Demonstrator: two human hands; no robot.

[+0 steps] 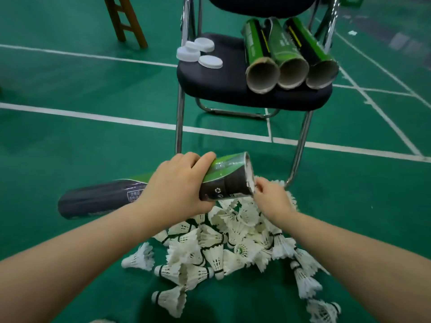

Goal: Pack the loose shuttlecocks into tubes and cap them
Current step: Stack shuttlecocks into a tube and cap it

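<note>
1. The left hand is wrapping its fingers round a tube at the centre of the frame. It is tilting the tube so the open mouth is facing right, toward the other hand, probably so that loading takes only a short reach.
2. The right hand is bunching its fingers at that mouth and touching the rim. White is showing there, but I cannot tell whether the fingers are pinching a shuttlecock or only the edge.
3. The shuttlecocks are lying in a loose heap on the floor at lower centre, directly under both hands, which should be making each pick-up quick.
4. On the chair at upper right, three spare tubes are lying side by side with their mouths open toward the camera. White caps are sitting on the seat's left edge — seemingly staged for later.
5. A dark tube is lying on the floor at left, partly hidden behind the left forearm.
</note>
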